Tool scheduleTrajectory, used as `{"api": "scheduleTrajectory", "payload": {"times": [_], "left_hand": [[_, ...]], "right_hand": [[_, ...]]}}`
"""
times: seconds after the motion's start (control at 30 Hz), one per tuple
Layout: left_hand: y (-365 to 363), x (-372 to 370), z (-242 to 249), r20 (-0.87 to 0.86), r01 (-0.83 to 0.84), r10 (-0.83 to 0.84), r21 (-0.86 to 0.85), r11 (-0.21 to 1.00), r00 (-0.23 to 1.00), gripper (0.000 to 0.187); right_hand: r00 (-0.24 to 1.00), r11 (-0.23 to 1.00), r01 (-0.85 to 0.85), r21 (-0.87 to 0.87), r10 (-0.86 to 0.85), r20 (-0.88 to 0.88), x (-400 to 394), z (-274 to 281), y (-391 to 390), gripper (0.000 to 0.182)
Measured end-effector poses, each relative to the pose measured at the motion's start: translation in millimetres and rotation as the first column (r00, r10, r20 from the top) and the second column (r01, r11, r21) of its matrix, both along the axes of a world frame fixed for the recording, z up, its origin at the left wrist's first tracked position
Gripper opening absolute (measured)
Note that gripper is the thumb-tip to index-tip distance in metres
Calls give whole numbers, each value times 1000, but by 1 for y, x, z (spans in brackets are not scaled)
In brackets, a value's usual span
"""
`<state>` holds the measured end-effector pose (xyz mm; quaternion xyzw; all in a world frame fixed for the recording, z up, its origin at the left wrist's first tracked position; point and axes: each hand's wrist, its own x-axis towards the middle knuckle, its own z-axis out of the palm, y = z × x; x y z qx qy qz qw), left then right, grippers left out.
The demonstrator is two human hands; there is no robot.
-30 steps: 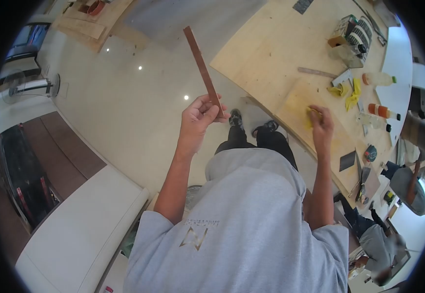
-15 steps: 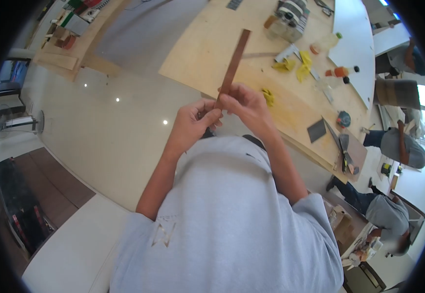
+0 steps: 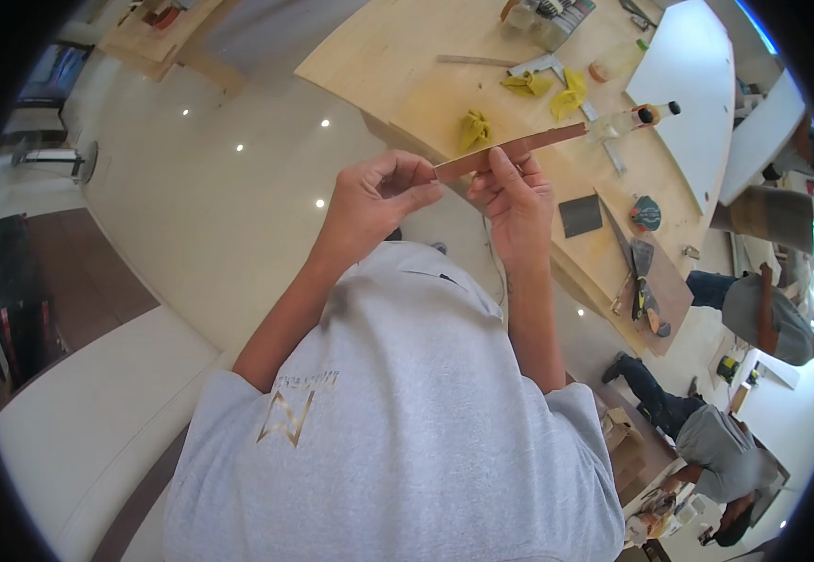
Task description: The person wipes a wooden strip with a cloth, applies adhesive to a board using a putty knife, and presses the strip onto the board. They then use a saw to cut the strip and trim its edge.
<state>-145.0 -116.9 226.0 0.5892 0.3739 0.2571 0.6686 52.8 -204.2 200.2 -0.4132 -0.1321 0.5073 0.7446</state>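
A thin, flat reddish-brown strip is held out in front of my chest, slanting up to the right. My right hand grips it near the middle, thumb on the near face. At its left end, the thumb and fingertips of my left hand pinch close around the tip. Just beyond the strip, a crumpled yellow cloth lies on the plywood worktable. The strip's far end overlaps the view of clear bottles with dark caps.
On the table are more yellow cloths, a metal square, a dark sanding sheet, a tape measure, scissors and a white panel. Two people in grey shirts stand at the right. A fan is at the left.
The strip has swung from nearly upright to a shallow slant pointing right. My right hand has moved right along with it, and my hands are farther apart. The view has shifted slightly.
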Motion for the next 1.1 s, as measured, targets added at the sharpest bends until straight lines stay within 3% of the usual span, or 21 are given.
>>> {"api": "scheduleTrajectory", "payload": {"times": [0.17,0.27,0.3,0.37,0.4,0.5,0.53,0.63,0.67,0.77,0.87,0.97,1.07,1.1], "left_hand": [[-27,-1,2,45,8,-10,40,999,999,19],[-33,0,3,121,16,4,-158,987,993,23],[-33,1,-5,228,-32,119,-353,935,966,25],[-26,-5,-28,337,-79,418,-692,718,843,29],[-20,-2,-34,237,-177,507,-748,639,829,28],[-7,5,-43,201,-315,658,-754,577,725,26],[-4,8,-42,198,-339,684,-752,566,702,24],[-4,19,-34,188,-394,734,-743,541,653,24],[-5,22,-34,186,-397,735,-742,540,652,24],[-8,35,-35,168,-400,729,-744,536,664,26],[-12,47,-33,138,-407,724,-749,522,676,27],[-4,46,-51,133,-396,719,-760,516,682,25],[1,31,-64,158,-352,702,-776,523,694,25],[5,21,-70,169,-357,701,-764,538,693,26]], "right_hand": [[987,1000,-8,11,10,-162,-5,-14,-24,20],[972,1000,-21,3,21,-235,-4,-18,-35,19],[983,998,-22,51,31,-180,1,-22,-39,17],[993,986,-61,155,76,-94,0,-33,-44,14],[992,994,-13,108,27,-127,-12,-3,-48,13],[993,992,-26,120,39,-109,-15,16,-54,15],[988,974,-126,189,139,-61,-9,12,-59,18],[924,952,-303,-32,302,233,-6,5,-63,18],[843,974,-219,-61,221,491,-22,5,-64,22],[721,951,-282,-130,299,625,-47,28,-53,28],[682,973,-217,79,94,725,-60,0,-36,28],[587,984,-160,76,33,809,-53,-16,-32,20],[426,999,41,-32,11,905,-31,-31,-40,7],[385,986,106,-125,75,920,-16,-52,-47,10]]}}
